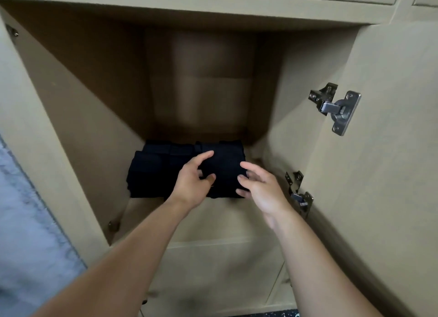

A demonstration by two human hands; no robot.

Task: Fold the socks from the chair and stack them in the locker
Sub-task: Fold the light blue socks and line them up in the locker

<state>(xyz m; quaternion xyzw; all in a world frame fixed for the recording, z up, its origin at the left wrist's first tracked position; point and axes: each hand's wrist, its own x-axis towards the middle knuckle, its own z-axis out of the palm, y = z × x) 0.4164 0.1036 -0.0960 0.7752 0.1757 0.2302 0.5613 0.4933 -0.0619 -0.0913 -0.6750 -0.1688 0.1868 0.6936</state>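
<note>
From my feed I see two bare forearms coming up from the bottom edge, no sleeves reaching into view on either one. My left hand point(193, 182) and my right hand point(262, 190) are both bare: no gloves, rings, watch or wristband on the wrists that show. The fingernails look short and plain, though motion blur softens them.
</note>
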